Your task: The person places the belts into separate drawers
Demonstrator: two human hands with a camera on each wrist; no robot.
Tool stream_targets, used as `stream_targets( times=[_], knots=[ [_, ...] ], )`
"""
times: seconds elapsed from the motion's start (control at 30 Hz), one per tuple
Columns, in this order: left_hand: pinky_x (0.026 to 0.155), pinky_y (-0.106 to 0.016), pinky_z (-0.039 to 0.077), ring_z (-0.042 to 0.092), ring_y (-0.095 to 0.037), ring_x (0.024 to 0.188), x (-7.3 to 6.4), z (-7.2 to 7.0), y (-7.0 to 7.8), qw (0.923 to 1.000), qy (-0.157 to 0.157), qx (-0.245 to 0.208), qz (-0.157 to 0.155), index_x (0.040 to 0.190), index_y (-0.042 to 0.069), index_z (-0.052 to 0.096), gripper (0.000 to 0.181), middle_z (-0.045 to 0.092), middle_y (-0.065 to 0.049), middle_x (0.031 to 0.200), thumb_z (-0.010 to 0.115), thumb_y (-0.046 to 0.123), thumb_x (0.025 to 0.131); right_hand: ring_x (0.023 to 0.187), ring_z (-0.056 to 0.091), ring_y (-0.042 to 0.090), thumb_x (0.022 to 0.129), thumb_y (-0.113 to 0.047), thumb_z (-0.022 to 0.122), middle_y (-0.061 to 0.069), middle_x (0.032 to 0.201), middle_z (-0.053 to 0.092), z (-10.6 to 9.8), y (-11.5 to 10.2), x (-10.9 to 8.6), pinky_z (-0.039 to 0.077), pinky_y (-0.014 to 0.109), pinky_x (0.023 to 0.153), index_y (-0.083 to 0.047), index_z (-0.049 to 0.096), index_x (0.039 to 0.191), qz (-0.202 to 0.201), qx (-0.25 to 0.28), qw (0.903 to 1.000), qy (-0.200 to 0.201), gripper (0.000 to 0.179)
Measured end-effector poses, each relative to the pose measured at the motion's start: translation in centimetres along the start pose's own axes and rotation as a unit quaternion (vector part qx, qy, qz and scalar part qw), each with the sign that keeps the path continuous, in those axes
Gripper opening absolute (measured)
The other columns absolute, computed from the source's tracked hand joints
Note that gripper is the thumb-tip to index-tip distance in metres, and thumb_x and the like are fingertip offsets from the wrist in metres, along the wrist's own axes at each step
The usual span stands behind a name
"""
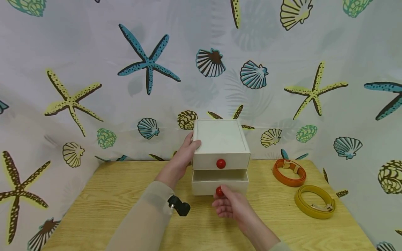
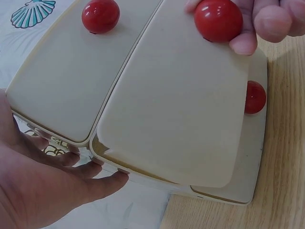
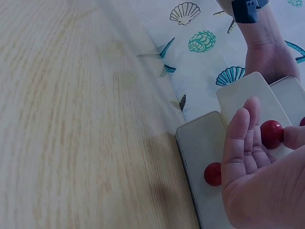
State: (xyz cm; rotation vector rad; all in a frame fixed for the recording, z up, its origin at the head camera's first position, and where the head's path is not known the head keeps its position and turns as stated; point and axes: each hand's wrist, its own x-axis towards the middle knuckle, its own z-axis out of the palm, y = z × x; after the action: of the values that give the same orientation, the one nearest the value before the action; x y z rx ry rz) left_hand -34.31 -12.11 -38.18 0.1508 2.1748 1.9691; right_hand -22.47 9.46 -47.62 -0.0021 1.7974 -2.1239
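Observation:
A small white drawer chest [image 1: 220, 134] with red ball knobs stands at the back of the table. Its middle drawer [image 1: 202, 188] is pulled partway out, and the inside looks bare where it shows. My right hand [image 1: 233, 207] pinches that drawer's red knob [image 1: 219, 191] between thumb and forefinger, the other fingers below it. Against the chest's left side lies my left hand [image 1: 184, 151], fingers extended along the wall and thumb at the top edge. The top drawer's knob [image 1: 221, 164] is untouched. A lower knob [image 2: 256, 98] shows on the closed bottom drawer in the left wrist view.
To the right of the chest lie a coiled orange belt [image 1: 288, 181] and, nearer, a coiled yellow belt [image 1: 314, 214]. Behind the wooden table [image 1: 125, 195] hangs a white cloth [image 1: 194, 21] printed with shells and starfish. A black device [image 1: 179, 206] sits on the left wrist.

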Motion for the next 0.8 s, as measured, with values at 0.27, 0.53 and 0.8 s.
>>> stream_targets(
  times=[0.27,0.53,0.8],
  knots=[
    [0.124,-0.070,0.027,0.028,-0.039,0.159,-0.1,0.0,0.2,1.0000,0.001,0.002,-0.002,0.178,0.038,0.009,0.077,0.017,-0.006,0.182,0.049,0.049,0.113,0.077,0.070,0.013,0.114,-0.052,0.056,0.005,0.092,0.078,-0.1,0.1,-0.6,0.060,0.029,0.074,-0.001,0.074,0.116,-0.003,-0.003,0.9999,-0.009,0.054],
    [0.125,-0.070,0.025,0.029,-0.039,0.159,0.0,0.0,0.1,1.0000,0.000,0.003,-0.003,0.178,0.037,0.008,0.077,0.017,-0.006,0.181,0.048,0.049,0.113,0.077,0.070,0.013,0.114,-0.053,0.055,0.005,0.093,0.078,-0.1,0.3,-1.2,0.060,0.029,0.074,-0.003,0.074,0.117,0.006,-0.009,0.9999,-0.011,0.054],
    [0.125,-0.070,0.025,0.028,-0.040,0.160,0.0,0.1,-0.1,1.0000,0.000,0.005,-0.001,0.178,0.037,0.008,0.078,0.017,-0.006,0.182,0.048,0.049,0.113,0.076,0.070,0.012,0.114,-0.054,0.055,0.004,0.092,0.078,-0.1,0.5,-1.8,0.059,0.029,0.074,-0.001,0.074,0.119,0.008,-0.013,0.9997,-0.019,0.056]
  ],
)
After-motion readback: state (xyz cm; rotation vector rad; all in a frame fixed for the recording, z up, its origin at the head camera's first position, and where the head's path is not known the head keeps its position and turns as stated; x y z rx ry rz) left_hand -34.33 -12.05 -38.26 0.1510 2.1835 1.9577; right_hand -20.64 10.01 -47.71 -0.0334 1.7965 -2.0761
